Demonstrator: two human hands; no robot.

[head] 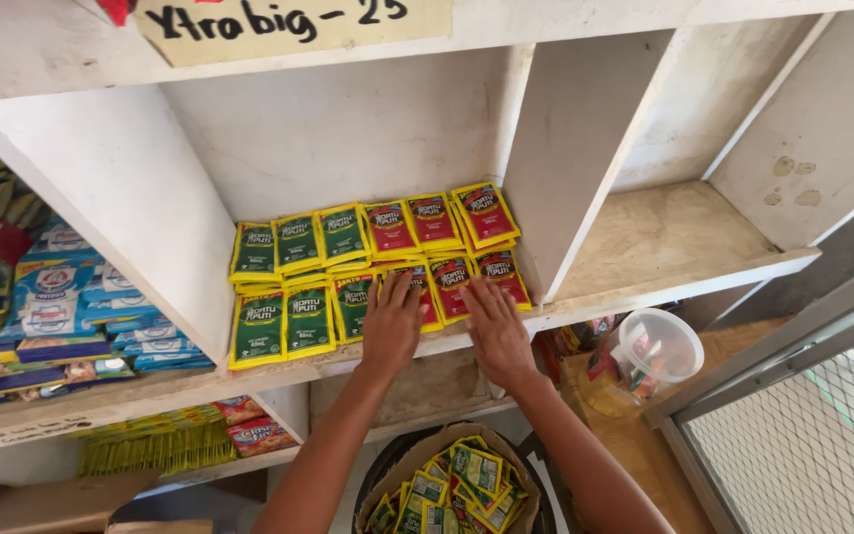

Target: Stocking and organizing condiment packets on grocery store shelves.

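Small flat sachets are laid out in two rows on a white wooden shelf (644,287), in the middle box of it. The green sachets (284,321) are on the left side of the rows and the red sachets (434,220) are on the right side. All have yellow edges.

The left hand (390,321) is laid flat on the front row, where green meets red. Its fingers are spread out and open, and nothing is held in its grip. The right hand (496,331) is laid flat just beside it, on the red sachets at the front. Its fingers are open too, and nothing is gripped.

A brown paper bag (447,485) is seen below the arms. It is open at the top, and more green and yellow sachets are packed inside it.

The box to the right of the sachets is marked off by a white divider (585,148). On the far left, blue packets (61,307) are stacked in another box. Under them, on a lower shelf, a row of yellow packets (155,445) is kept. At the lower right, a clear plastic tub (659,346) is set near a wire mesh panel (812,435). A paper sign (294,25) with writing is stuck above, on the top board.
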